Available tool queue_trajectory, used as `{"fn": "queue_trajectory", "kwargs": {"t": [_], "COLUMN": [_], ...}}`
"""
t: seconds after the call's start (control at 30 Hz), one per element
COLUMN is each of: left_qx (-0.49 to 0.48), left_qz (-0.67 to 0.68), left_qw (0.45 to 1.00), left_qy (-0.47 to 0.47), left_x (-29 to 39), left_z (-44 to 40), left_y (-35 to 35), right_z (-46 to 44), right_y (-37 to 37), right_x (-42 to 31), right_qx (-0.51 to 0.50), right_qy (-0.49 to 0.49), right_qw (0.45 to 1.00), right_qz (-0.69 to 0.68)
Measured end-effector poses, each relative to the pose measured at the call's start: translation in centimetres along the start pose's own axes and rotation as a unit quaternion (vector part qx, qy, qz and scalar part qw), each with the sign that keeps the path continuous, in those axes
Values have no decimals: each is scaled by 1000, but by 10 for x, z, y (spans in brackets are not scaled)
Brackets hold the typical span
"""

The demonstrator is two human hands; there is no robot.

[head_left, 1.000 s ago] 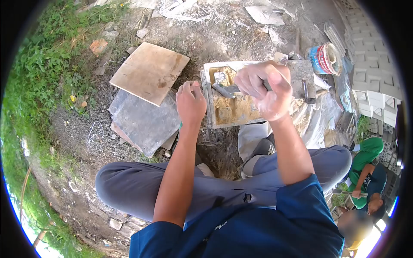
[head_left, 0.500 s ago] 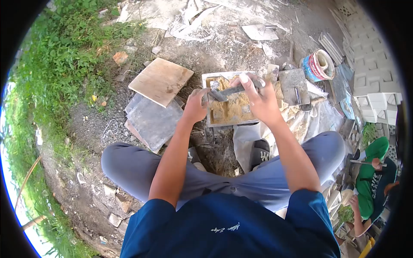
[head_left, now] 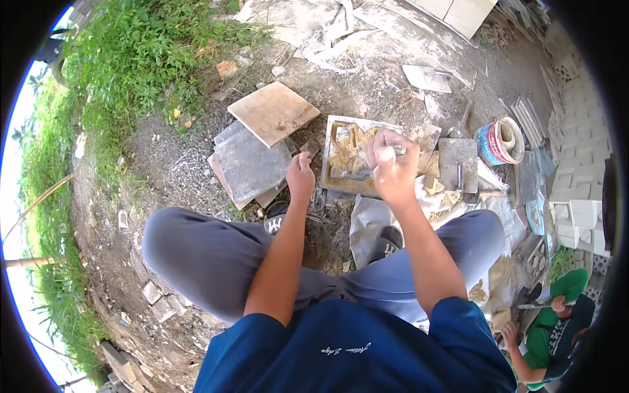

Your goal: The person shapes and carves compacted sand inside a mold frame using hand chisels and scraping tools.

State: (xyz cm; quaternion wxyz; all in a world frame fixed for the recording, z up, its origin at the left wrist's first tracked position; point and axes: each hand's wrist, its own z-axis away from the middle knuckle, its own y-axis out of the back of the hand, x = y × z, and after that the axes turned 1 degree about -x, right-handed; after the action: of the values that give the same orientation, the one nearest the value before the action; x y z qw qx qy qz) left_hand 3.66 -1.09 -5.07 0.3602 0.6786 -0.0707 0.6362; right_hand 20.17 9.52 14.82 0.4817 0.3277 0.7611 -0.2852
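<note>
My right hand (head_left: pixel 393 164) is closed in a fist around a flat, narrow metal tool, perhaps a small trowel. Most of the tool is hidden by the fingers. Under that hand lies a rectangular mould frame (head_left: pixel 364 122) with pale edges, holding sandy yellow-brown material (head_left: pixel 347 157). Just left of the frame, my left hand (head_left: pixel 301 178) is held with its fingers curled together. Whether something small sits in its fingertips, I cannot make out.
A tan board (head_left: pixel 274 112) and a grey slab (head_left: pixel 252 167) lie to the left. On the right are a metal plate with a handle (head_left: pixel 458 164) and a paint bucket (head_left: pixel 499 141). A co-worker in green (head_left: pixel 547 327) sits at lower right; weeds (head_left: pixel 144 72) grow upper left.
The view has shifted, moving the scene rightward. My left hand has come away from the tool and the frame. My right hand has turned, its fist now over the frame's right part.
</note>
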Motion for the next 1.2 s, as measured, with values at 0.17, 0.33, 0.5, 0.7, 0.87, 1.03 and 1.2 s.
{"fn": "queue_trajectory", "kwargs": {"t": [0.17,0.33,0.5,0.7,0.87,1.03,1.2], "left_qx": [28,-5,12,56,71,65,56], "left_qz": [190,168,197,235,242,220,220], "left_qw": [973,982,977,965,960,968,969], "left_qy": [129,92,81,106,123,99,98], "left_x": [-10,-20,-19,-14,-14,-11,-6], "left_z": [32,37,17,1,1,6,7], "left_y": [-9,-16,-10,11,17,20,23], "right_z": [15,12,29,18,21,25,17], "right_y": [-13,-37,-49,-57,-64,-59,-62], "right_x": [-3,-18,32,9,18,30,4], "right_qx": [-49,-9,-5,11,38,-3,29], "right_qy": [-46,-49,-43,-76,-74,-34,-79], "right_qw": [991,995,998,995,996,997,994], "right_qz": [-113,-86,-42,-64,-13,-62,-69]}}
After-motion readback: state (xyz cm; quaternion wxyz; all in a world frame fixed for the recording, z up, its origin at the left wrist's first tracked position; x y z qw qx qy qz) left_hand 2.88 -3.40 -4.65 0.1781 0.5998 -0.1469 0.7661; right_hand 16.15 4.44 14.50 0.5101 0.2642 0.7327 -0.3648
